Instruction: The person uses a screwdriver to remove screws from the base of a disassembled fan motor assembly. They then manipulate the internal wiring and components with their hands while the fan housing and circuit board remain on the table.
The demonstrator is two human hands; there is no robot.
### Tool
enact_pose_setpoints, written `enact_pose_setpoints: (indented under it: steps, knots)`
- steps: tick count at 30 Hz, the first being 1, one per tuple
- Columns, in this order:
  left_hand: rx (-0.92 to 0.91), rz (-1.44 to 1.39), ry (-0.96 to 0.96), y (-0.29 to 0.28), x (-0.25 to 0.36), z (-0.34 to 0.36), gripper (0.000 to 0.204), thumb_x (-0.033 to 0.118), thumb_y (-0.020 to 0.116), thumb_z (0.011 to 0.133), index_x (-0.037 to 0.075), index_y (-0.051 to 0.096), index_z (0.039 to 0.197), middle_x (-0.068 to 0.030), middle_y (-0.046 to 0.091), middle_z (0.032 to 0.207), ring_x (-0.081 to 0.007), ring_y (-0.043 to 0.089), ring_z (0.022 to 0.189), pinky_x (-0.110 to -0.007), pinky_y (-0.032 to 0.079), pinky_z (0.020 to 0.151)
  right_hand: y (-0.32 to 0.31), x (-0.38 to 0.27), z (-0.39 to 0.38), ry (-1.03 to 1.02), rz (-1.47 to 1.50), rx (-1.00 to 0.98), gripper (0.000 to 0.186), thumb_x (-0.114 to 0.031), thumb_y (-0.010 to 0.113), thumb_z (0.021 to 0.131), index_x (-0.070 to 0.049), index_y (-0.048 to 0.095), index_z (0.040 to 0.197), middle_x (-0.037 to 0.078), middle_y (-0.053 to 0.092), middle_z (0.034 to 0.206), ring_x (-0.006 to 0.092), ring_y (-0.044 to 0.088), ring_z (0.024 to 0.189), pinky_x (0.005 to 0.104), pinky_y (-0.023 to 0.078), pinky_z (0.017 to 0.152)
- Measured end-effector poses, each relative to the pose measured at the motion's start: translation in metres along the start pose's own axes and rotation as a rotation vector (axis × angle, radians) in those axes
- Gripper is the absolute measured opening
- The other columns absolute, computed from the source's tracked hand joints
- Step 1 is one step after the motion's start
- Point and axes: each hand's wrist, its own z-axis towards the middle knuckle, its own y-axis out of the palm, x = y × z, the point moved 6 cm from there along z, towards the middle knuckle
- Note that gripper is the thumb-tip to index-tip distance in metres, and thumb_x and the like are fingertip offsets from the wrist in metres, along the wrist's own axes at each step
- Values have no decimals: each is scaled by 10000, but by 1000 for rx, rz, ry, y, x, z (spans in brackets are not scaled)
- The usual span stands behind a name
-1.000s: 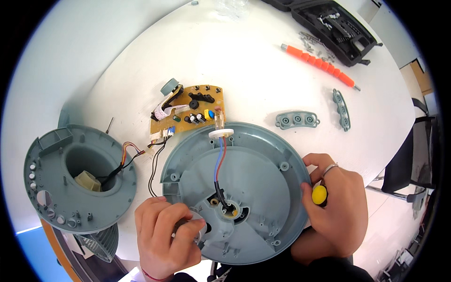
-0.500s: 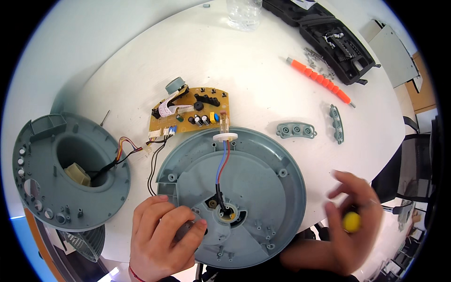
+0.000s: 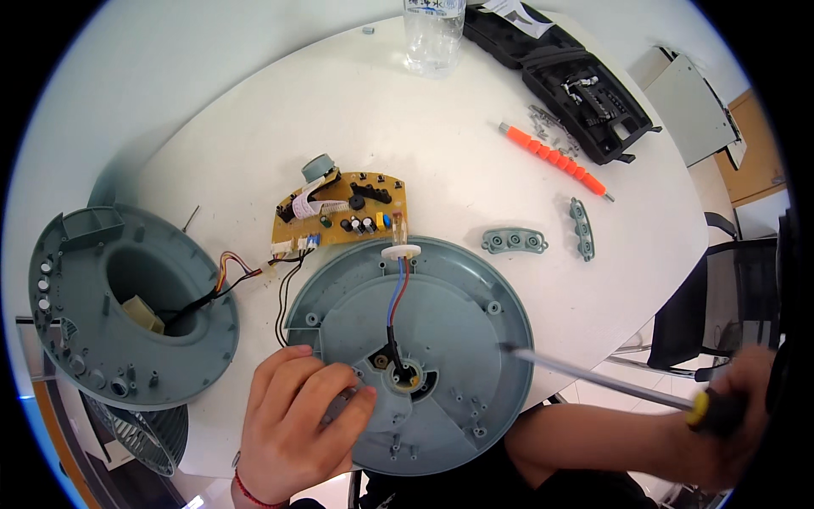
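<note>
A round grey-green plastic fan base (image 3: 458, 314) lies with its hollow side up at the table's near edge. My left hand (image 3: 301, 416) rests on its lower left part, fingers curled over a small greyish piece mostly hidden beneath them. Out at the right, my right hand (image 3: 742, 424) is closed round the black and yellow handle of a screwdriver (image 3: 619, 383), its shaft pointing left over the base's right rim. Red and blue wires (image 3: 398, 293) rise from the base's centre to a yellowish circuit board (image 3: 339, 208) behind it.
A grey-green fan housing (image 3: 170, 373) lies left, joined by wires. Two small grey button strips (image 3: 515, 241) (image 3: 582, 229) lie right of the base. Behind them are an orange flexible shaft (image 3: 555, 161), loose bits, a black tool case (image 3: 585, 102) and a clear bottle (image 3: 432, 42).
My right hand has moved right, and the screwdriver's shaft now shows, swung across toward the base. My left hand stays on the base. The view has shifted slightly.
</note>
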Motion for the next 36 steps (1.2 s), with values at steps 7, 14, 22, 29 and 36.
enact_pose_setpoints:
  steps: [7, 14, 22, 29, 36]
  knots:
    - [33, -22, 2, 3, 0, -1, 372, 155, 649, 513, 85, 748, 865, -66, 644, 910, -292, 601, 846, -519, 523, 869, 9, 106, 6, 240, -84, 89, 205, -184, 549, 1032, -3, 488, 1104, 42, 551, 646, 105, 547, 418, 205, 451, 370]
    - [41, -51, -10, 10, -8, -5, 379, 96, 676, 504, 119, 756, 873, -39, 650, 906, -268, 602, 828, -512, 529, 855, 5, 115, -13, 441, -211, 34, 229, -217, 523, 1054, 2, 489, 1113, 44, 536, 615, 139, 539, 410, 257, 505, 394]
    - [27, -25, -13, 8, -3, -4, 333, 115, 696, 534, 144, 756, 860, -8, 658, 911, -236, 608, 816, -501, 530, 874, 15, 116, -15, 492, -239, -12, 207, -217, 521, 1064, -24, 475, 1123, 44, 527, 583, 147, 512, 390, 274, 479, 379]
    - [45, -33, 20, 5, -3, -3, 299, 126, 694, 554, 149, 763, 844, -7, 670, 927, -235, 624, 834, -491, 536, 878, 28, 118, -7, 547, -246, -47, 190, -218, 519, 1073, -47, 462, 1132, 45, 518, 555, 155, 489, 373, 289, 457, 366]
    - [-16, -141, 87, 4, -11, -3, 249, 107, 718, 589, 128, 764, 834, -13, 663, 961, -231, 625, 901, -472, 550, 904, 49, 129, 4, 651, -266, -108, 174, -219, 517, 1082, -70, 449, 1141, 45, 510, 527, 163, 465, 355, 304, 435, 353]
